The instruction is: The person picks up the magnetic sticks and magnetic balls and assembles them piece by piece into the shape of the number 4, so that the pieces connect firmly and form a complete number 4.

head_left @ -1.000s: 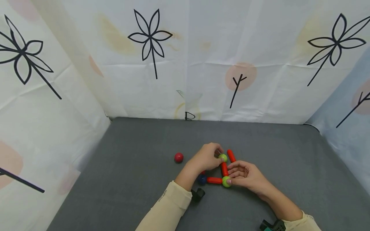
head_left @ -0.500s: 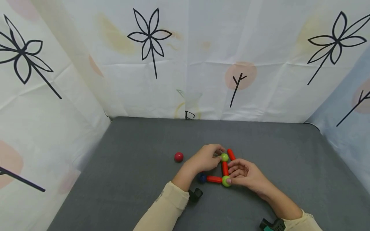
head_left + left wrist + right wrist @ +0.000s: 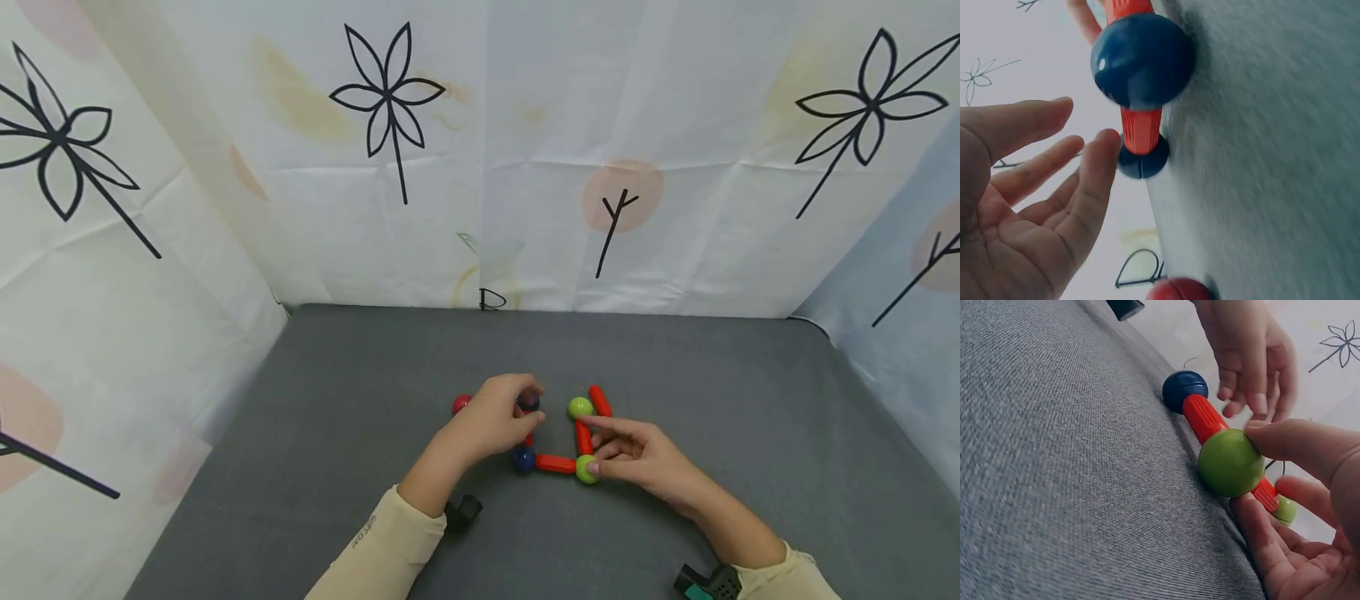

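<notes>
On the grey cloth, red rods and balls join into a U: a far dark blue ball (image 3: 1142, 164), a near blue ball (image 3: 524, 459), a near green ball (image 3: 1230, 462) and a far green ball (image 3: 581, 407). Red rods (image 3: 556, 464) link them. My right hand (image 3: 641, 454) pinches the near green ball between thumb and finger, other fingers beside the right-hand rod (image 3: 584, 437). Around the far blue ball hovers my left hand (image 3: 487, 419), thumb and fingers spread apart; the left wrist view shows no grip on it.
A loose red ball (image 3: 1180, 290) lies left of the U, partly behind my left hand in the head view. Another red rod (image 3: 600, 400) lies beside the far green ball. Patterned white fabric walls (image 3: 525, 167) rise behind and beside the grey surface (image 3: 337, 400).
My left hand has left the far green ball and moved left to the far blue ball. The far green ball stays on its rod. My right hand has hardly moved.
</notes>
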`<state>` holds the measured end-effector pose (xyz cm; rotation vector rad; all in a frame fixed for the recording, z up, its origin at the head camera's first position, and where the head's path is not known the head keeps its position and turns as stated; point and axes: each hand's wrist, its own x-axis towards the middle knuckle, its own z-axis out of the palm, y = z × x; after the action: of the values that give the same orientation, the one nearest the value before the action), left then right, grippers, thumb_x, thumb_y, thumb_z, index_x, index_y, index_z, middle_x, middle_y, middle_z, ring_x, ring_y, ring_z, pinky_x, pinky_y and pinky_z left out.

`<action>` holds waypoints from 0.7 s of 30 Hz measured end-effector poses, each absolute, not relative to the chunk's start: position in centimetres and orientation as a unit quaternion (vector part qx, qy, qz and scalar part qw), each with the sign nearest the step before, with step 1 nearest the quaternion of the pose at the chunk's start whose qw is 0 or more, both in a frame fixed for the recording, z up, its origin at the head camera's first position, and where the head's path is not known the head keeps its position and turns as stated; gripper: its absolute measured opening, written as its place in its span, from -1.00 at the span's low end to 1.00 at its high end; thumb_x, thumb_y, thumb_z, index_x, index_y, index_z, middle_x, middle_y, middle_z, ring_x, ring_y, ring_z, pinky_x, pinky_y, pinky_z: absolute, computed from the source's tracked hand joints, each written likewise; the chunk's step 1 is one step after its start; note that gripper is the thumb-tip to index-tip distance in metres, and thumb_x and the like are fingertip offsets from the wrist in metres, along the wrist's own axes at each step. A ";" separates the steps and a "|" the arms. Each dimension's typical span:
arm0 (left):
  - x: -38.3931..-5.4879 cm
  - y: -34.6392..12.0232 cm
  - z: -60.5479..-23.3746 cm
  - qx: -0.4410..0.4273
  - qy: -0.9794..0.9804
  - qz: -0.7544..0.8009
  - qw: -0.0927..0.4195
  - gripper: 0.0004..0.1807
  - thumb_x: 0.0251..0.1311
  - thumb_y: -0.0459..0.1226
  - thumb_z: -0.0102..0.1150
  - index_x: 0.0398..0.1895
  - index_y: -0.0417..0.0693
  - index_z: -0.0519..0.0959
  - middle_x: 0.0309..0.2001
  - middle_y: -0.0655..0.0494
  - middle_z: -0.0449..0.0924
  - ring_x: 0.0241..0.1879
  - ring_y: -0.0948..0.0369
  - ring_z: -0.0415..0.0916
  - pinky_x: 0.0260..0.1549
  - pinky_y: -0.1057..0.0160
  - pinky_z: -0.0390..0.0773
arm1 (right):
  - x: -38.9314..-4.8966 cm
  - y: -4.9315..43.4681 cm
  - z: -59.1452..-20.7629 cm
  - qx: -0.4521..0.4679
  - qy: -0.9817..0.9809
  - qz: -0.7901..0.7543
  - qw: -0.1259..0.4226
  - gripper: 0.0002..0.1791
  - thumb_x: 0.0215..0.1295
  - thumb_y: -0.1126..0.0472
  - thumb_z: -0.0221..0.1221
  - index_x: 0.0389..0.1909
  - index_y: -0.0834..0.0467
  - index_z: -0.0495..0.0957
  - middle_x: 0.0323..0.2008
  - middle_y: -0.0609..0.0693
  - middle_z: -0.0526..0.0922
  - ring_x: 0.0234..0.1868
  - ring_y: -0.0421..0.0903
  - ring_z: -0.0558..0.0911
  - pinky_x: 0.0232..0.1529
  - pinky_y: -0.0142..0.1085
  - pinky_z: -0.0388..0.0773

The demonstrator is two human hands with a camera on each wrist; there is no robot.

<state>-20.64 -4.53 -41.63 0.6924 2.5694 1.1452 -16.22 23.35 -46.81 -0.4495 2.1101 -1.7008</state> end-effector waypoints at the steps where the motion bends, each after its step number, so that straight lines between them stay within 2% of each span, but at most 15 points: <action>1: -20.6 -4.8 -41.7 0.234 0.885 0.386 0.114 -0.66 0.45 -0.25 0.31 0.22 -0.13 0.65 0.04 -0.02 0.70 -0.17 0.21 0.60 -0.12 0.20 0.65 | -16.2 23.4 -46.8 -0.168 0.754 -0.604 0.195 -0.28 0.41 0.29 0.37 0.53 0.34 0.36 0.29 0.41 0.54 -0.03 -0.18 0.74 -0.01 -0.32 0.70; 4: -20.3 -5.5 -41.8 0.220 0.895 0.375 0.102 -0.71 0.42 -0.25 0.35 0.14 -0.13 0.67 -0.09 0.02 0.69 -0.26 0.23 0.56 -0.21 0.21 0.62 | -16.2 23.4 -46.9 -0.182 0.758 -0.596 0.195 -0.33 0.44 0.29 0.34 0.50 0.32 0.41 0.40 0.45 0.46 -0.02 -0.17 0.74 -0.02 -0.33 0.69; 11: -19.9 -5.9 -42.3 0.196 0.894 0.380 0.137 -0.74 0.36 -0.22 0.42 0.00 -0.15 0.67 -0.26 0.10 0.67 -0.35 0.23 0.57 -0.34 0.25 0.60 | -16.0 23.3 -47.0 -0.213 0.766 -0.578 0.183 -0.48 0.48 0.28 0.31 0.41 0.29 0.53 0.22 0.39 0.53 -0.01 -0.16 0.72 -0.02 -0.33 0.69; 15: -19.9 -5.8 -42.6 0.185 0.889 0.388 0.157 -0.75 0.33 -0.22 0.45 -0.05 -0.13 0.64 -0.28 0.12 0.68 -0.38 0.25 0.59 -0.35 0.26 0.61 | -16.0 23.2 -47.1 -0.219 0.768 -0.574 0.182 -0.52 0.49 0.28 0.29 0.38 0.28 0.55 0.25 0.39 0.56 -0.02 -0.16 0.71 -0.02 -0.32 0.70; 21: -19.9 -5.4 -43.0 0.165 0.893 0.390 0.153 -0.70 0.30 -0.18 0.49 -0.05 -0.11 0.63 -0.35 0.14 0.65 -0.43 0.22 0.59 -0.40 0.25 0.61 | -16.2 23.2 -47.0 -0.209 0.766 -0.579 0.187 -0.51 0.48 0.28 0.31 0.36 0.31 0.52 0.25 0.42 0.58 -0.03 -0.14 0.72 -0.03 -0.30 0.71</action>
<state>-19.88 -5.38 -42.98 0.4736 2.5612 1.1184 -16.18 23.19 -47.04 -0.5876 2.1560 -1.6284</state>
